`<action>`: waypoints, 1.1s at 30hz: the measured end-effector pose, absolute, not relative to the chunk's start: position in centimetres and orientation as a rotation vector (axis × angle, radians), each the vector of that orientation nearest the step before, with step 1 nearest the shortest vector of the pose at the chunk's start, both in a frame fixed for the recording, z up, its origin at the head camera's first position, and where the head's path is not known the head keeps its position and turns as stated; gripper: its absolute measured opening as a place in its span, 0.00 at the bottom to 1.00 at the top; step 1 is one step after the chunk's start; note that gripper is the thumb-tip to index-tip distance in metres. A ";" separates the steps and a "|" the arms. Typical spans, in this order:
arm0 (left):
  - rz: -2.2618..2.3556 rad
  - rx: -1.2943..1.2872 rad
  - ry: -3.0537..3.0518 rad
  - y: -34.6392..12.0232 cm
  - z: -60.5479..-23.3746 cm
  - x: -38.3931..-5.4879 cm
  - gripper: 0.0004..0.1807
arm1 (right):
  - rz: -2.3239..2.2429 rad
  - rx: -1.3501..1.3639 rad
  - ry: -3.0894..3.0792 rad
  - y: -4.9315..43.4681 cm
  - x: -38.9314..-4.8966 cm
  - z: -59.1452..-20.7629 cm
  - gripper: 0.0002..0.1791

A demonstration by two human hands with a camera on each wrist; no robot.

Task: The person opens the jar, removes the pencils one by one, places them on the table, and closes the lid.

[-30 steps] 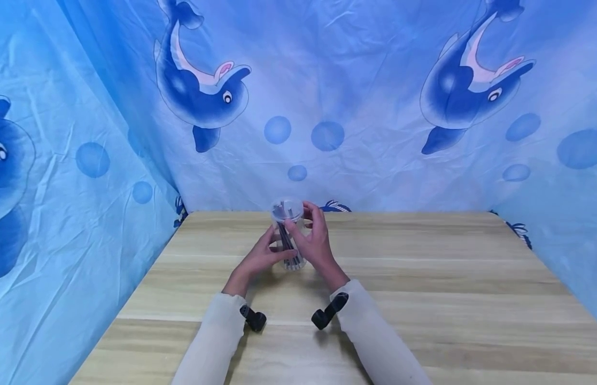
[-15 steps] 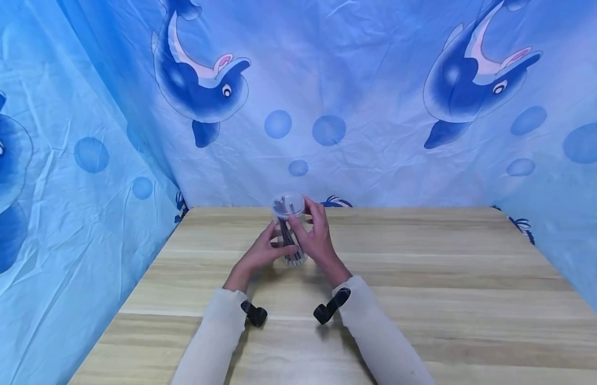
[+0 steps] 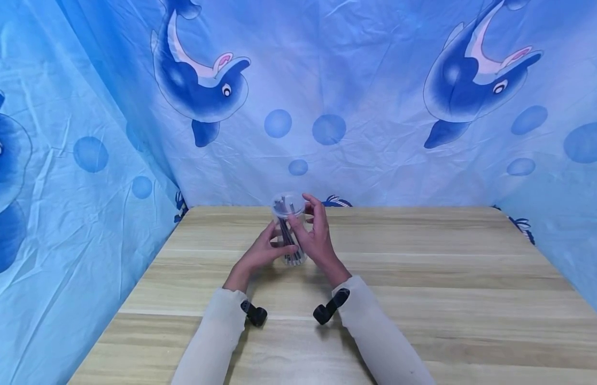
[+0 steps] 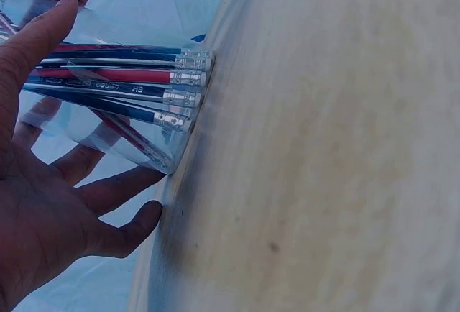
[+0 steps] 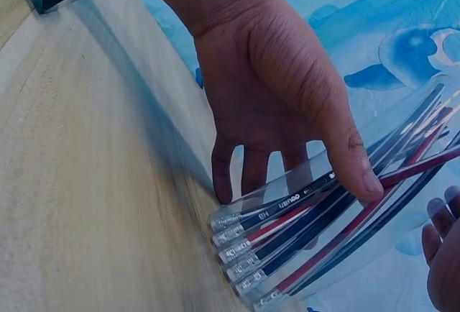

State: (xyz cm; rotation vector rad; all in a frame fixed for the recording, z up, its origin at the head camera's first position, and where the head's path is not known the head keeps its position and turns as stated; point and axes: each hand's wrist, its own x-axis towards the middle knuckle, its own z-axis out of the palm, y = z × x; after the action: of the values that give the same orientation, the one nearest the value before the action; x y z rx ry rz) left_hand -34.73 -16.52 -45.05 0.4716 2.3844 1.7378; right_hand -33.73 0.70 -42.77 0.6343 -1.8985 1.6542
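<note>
A clear plastic jar (image 3: 283,213) stands upright on the table near its back edge. Inside it are several pencils (image 5: 287,239), dark and red striped, with their metal-banded eraser ends at the bottom. My left hand (image 3: 261,253) holds the jar low on its left side, thumb across the front and fingers behind. In the left wrist view, that hand's lower fingers (image 4: 126,190) spread beside the jar's base. My right hand (image 3: 318,240) grips the jar higher up on the right, thumb on the front. Its other fingers pass behind the clear wall.
The wooden table (image 3: 423,299) reaches to a blue cloth backdrop (image 3: 375,176) printed with dolphins and bubbles. A second cloth wall (image 3: 53,214) runs along the left. Black wrist cameras (image 3: 256,315) stick out from both pale sleeves (image 3: 211,337).
The head view has tilted down slightly, so the scene sits a little higher in the picture. Both hands keep their hold on the jar, with hardly any movement.
</note>
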 end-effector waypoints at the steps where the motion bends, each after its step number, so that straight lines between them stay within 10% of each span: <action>1: 1.734 0.471 2.386 -16.5 -45.1 -34.7 0.53 | 1.660 0.615 -1.908 0.7 -33.7 -42.7 0.34; 33: 1.702 0.472 2.388 -16.6 -44.6 -34.4 0.52 | 1.635 0.408 -2.101 -0.6 -32.5 -41.2 0.41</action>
State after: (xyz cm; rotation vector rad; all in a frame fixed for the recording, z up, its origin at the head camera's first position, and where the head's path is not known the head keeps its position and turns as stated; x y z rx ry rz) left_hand -34.41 -16.59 -44.57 0.4722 2.3876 1.7020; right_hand -32.52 -0.57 -41.19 0.4083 -2.1010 1.6353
